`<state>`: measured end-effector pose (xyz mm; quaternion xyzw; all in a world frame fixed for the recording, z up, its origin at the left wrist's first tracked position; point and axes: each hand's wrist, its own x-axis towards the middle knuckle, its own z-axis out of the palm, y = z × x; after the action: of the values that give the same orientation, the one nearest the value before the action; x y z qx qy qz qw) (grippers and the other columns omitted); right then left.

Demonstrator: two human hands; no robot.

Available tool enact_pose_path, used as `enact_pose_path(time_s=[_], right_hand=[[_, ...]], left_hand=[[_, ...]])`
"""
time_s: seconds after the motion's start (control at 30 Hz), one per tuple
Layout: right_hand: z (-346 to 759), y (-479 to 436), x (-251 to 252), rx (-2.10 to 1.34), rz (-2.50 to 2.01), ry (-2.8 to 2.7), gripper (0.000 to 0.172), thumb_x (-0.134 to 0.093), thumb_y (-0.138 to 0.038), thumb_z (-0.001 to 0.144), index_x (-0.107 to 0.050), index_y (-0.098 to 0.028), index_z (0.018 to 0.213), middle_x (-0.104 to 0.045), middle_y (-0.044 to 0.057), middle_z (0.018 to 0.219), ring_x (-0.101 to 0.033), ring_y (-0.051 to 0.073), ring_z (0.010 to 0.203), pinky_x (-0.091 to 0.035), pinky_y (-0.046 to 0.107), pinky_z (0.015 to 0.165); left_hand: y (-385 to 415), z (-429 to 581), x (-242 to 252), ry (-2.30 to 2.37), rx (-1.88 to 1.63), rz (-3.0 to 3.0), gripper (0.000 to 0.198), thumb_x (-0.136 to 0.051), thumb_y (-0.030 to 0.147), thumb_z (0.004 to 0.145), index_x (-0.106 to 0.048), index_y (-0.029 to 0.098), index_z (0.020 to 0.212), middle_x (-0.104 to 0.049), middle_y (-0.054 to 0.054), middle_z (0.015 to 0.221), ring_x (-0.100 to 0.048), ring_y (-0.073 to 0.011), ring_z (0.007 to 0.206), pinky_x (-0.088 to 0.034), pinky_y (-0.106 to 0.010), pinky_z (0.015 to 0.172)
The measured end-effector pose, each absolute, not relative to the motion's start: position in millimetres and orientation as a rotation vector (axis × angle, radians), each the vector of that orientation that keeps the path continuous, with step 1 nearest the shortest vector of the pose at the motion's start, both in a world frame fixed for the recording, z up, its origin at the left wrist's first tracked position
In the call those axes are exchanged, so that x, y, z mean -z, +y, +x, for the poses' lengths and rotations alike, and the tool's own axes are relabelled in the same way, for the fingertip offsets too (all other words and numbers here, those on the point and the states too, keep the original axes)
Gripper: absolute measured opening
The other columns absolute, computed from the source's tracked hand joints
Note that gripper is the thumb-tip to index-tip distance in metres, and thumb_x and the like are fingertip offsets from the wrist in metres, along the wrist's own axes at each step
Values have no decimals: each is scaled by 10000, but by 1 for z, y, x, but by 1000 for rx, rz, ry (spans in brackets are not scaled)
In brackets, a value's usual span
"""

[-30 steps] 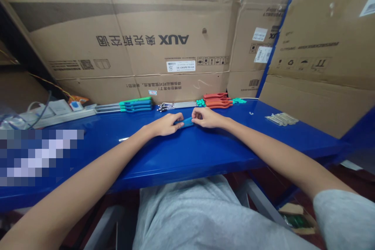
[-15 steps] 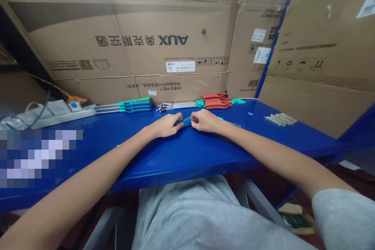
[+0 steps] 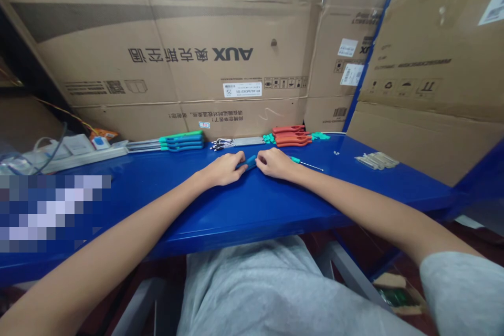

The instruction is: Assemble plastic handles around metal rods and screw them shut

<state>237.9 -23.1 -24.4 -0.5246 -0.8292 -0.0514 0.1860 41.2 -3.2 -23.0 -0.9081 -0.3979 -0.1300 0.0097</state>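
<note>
My left hand (image 3: pixel 228 168) is closed around a blue plastic handle (image 3: pixel 249 163), which juts out to the right between thumb and fingers. Close beside the handle's right end is my right hand (image 3: pixel 272 161), its thumb and fingertips pinched together. What those fingertips hold, if anything, is too small to make out. Just beyond the right hand, a thin metal rod with a teal collar (image 3: pixel 296 160) lies on the blue table (image 3: pixel 236 210), partly hidden by that hand.
Along the back lie blue-handled tools (image 3: pixel 185 142), thin grey rods (image 3: pixel 248 141), orange handles (image 3: pixel 293 139) and small teal pieces (image 3: pixel 321 136). Clear-looking strips (image 3: pixel 377 160) lie at the right. A power strip (image 3: pixel 86 155) runs along the left; cardboard (image 3: pixel 189 26) walls the back.
My right hand has shifted slightly off the handle's end, showing more of the blue handle. More of the teal-collared rod shows beyond it. My left hand stays nearly in place.
</note>
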Motion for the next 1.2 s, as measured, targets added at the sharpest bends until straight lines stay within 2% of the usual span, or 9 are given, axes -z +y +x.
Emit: enact_pose_path(time_s=[0.23,0.43,0.83,1.2], right_hand=[[239,-21,25,134,-1442,-2318,189,-483,-282,898,-621,-154,912,-697,93,857,-615,178,740,-354,255,619],[238,-23,24,154,-1441,-2365,136,-508,-202,839,-625,-156,890,-698,91,858,-624,188,757,-368,255,640],[237,-23,25,311,-1428,-2371,179,-488,-226,847,-653,-154,843,-714,106,846,-642,221,791,-378,284,670],[231,-22,29,453,-1559,-2434,288,-367,-252,932,-575,-86,1042,-702,193,928,-672,295,861,-434,338,720]], left_hand=[[0,40,23,-1230,424,-2872,243,-400,406,911,-510,194,960,-662,-93,879,-617,-247,761,-399,-320,630],[-1,40,23,-1220,443,-2882,237,-409,405,906,-511,197,954,-663,-85,867,-613,-240,756,-395,-311,618],[-4,42,21,-1179,413,-2883,204,-400,378,921,-487,197,954,-659,-89,866,-623,-250,767,-387,-313,617],[-3,42,23,-1198,389,-2849,211,-401,380,921,-497,195,949,-666,-91,860,-629,-251,765,-384,-310,608]])
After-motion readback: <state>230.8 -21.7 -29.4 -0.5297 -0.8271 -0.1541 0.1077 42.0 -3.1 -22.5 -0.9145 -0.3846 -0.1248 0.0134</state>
